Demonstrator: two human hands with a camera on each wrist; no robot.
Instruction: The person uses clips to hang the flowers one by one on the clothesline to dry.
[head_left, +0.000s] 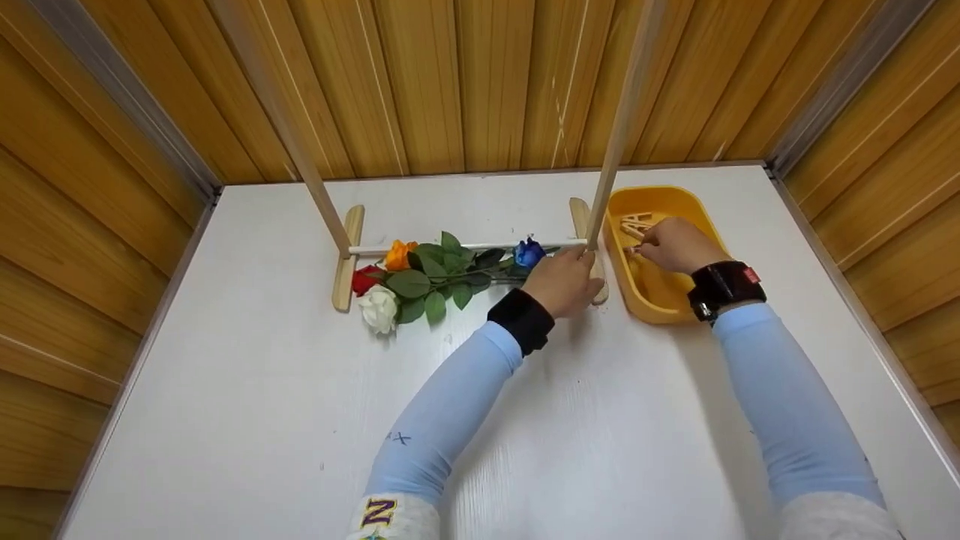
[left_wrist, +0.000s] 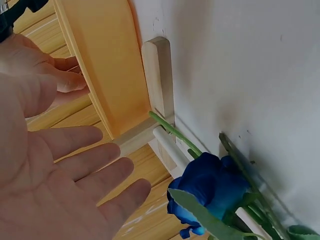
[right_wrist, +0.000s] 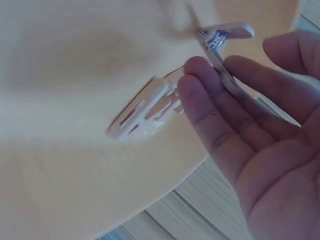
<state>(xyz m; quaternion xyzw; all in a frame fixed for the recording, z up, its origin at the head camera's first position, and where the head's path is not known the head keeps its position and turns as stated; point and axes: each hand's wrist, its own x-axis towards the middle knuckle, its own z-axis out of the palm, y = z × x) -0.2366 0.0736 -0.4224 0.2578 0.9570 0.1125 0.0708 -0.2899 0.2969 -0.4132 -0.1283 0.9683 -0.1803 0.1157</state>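
Light-blue fabric covers both forearms as sleeves (head_left: 450, 416), reaching in over the white counter (head_left: 300, 435) from pale cuffs, the left one marked with a purple N. Beyond the sleeves, a black band (head_left: 523, 321) circles each wrist.

Farther in, a white rose (head_left: 379, 309) is the nearest of the flowers lying on the counter. A red rose (head_left: 367, 279) sits just behind it, then an orange rose (head_left: 400, 256), with green leaves (head_left: 409, 284) spreading beside them. The left hand (head_left: 566, 281) reaches near the other end, its fingers straight and parted, gripping nothing; I can't tell whether it touches the wooden stand (head_left: 342, 289). Close to its fingers lies a blue rose (head_left: 529, 253), its head pointing the opposite way.

Over on the right, the right hand (head_left: 679, 247) dips into a yellow tray (head_left: 694, 206), its fingers pinching a pale clothespin (right_wrist: 240, 32) with a metal spring. More clothespins (head_left: 636, 223) lie in the tray.

Behind the roses, a white rod (head_left: 369, 250) spans the stand between two upright posts. Farthest off, wood-coloured panelling (head_left: 487, 90) closes the space.
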